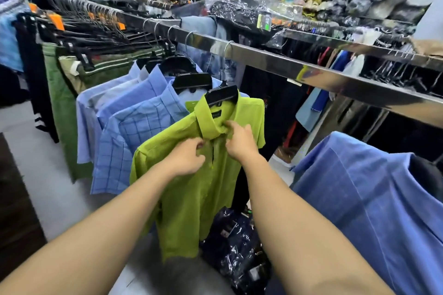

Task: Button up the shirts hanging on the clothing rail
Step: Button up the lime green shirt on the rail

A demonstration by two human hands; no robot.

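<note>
Green shirt (191,182) placket edges pinched by both hands.

open gap along the clothing rail (275,60) to the right of the green shirt (191,187), bounded on the far right by a blue shirt (359,194). left of the green shirt, a checked blue shirt (134,136) hangs just beside it, little room between. plastic-wrapped dark packages (237,246) block the floor below the gap.

Matt green cloth shirt (191,189) – glossy metal rail (311,72) (black plastic hanger (221,97)).
</note>
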